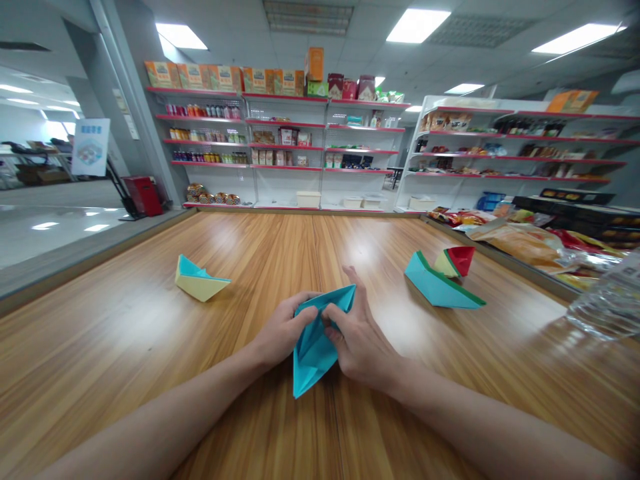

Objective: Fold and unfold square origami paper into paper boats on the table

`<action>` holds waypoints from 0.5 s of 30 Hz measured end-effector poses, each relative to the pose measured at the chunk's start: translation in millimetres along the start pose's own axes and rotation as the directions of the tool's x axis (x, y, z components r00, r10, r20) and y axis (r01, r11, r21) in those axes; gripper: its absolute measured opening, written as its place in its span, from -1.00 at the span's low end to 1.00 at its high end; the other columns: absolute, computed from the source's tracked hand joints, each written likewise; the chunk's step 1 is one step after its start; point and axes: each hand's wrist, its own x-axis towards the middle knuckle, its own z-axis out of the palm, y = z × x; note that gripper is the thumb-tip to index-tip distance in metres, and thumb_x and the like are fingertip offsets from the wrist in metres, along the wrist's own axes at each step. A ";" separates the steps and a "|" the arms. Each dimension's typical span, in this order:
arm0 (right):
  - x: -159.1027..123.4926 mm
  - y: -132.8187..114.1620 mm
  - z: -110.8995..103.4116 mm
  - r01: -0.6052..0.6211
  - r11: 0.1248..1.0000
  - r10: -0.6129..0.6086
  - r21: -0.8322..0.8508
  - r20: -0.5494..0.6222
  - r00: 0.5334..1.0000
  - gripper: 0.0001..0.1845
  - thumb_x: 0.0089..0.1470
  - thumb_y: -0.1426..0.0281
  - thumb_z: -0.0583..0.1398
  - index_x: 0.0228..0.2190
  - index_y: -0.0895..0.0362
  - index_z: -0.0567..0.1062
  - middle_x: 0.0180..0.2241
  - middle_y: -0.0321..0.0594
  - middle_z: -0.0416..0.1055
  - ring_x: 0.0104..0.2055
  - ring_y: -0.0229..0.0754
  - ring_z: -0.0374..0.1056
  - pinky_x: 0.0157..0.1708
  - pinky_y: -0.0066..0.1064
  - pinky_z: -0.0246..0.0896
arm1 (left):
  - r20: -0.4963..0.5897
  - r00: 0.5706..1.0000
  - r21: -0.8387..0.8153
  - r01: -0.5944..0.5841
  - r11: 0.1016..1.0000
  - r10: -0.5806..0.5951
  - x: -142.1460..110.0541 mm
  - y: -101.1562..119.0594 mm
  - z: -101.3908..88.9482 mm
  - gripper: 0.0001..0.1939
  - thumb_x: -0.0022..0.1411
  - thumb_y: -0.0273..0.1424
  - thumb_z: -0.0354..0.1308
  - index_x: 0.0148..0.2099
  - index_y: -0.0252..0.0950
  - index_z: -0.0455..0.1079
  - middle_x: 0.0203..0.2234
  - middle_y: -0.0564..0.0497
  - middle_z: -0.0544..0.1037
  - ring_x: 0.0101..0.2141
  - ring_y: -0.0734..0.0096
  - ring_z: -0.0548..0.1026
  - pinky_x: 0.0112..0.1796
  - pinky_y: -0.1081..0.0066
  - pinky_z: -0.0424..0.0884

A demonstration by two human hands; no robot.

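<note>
Between my two hands is a blue folded paper boat [314, 353], held above the near middle of the table and tilted so that its opening faces me. My left hand [290, 327] grips its left side, thumb pressed on the inner fold. On the right side my right hand [357, 333] pinches the paper, with thumb and a bent finger inside the opening and another finger stretched up behind. The fingers behind the paper are mostly hidden.
A yellow and blue paper boat [203, 281] sits on the wooden table [240, 413] at left. At right stand a blue and green boat [440, 287] and a smaller red and yellow one [455, 261]. Snack packets [530, 243] and a clear plastic container [607, 307] lie further right. Stocked shelves [285, 123] stand behind.
</note>
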 end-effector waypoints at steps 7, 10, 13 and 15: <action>2.6 1.0 -3.9 0.009 1.000 -0.010 0.025 0.030 1.000 -0.89 0.04 0.52 0.08 -0.34 0.14 0.38 0.28 -0.20 -0.42 0.30 0.16 -0.34 0.16 0.03 -0.08 | -0.043 0.998 0.100 -0.051 0.994 0.055 -1.5 2.6 2.0 -0.63 0.22 -0.27 0.03 0.01 -0.35 0.36 -0.11 -0.10 0.49 -0.11 0.21 0.44 -0.09 0.32 0.33; 2.1 0.2 -4.5 0.008 1.000 -0.008 0.004 0.047 0.999 -0.87 0.02 0.49 0.11 -0.31 0.15 0.40 0.28 -0.20 -0.44 0.30 0.19 -0.36 0.17 0.06 -0.13 | -0.044 0.997 0.134 -0.059 0.989 0.065 -2.1 2.6 2.7 -0.63 0.23 -0.26 0.01 0.01 -0.35 0.35 -0.11 -0.10 0.49 -0.13 0.23 0.45 -0.09 0.32 0.33; 0.9 -0.5 -2.8 0.004 0.999 -0.002 -0.035 0.058 0.998 -0.80 -0.02 0.47 0.15 -0.26 0.14 0.41 0.29 -0.17 -0.43 0.29 0.24 -0.38 0.17 0.14 -0.21 | -0.051 0.997 0.161 -0.045 0.986 0.054 -2.3 2.2 3.2 -0.63 0.24 -0.26 0.00 0.01 -0.36 0.34 -0.10 -0.11 0.48 -0.12 0.24 0.44 -0.07 0.31 0.32; 0.3 -1.2 -0.8 -0.010 0.998 0.013 -0.061 0.053 0.999 -0.81 0.00 0.46 0.14 -0.26 0.14 0.42 0.29 -0.14 -0.39 0.29 0.25 -0.37 0.15 0.18 -0.23 | -0.056 0.997 0.173 -0.045 0.984 0.055 -2.4 2.2 3.5 -0.63 0.24 -0.26 -0.01 0.00 -0.36 0.34 -0.10 -0.11 0.48 -0.11 0.24 0.44 -0.07 0.31 0.32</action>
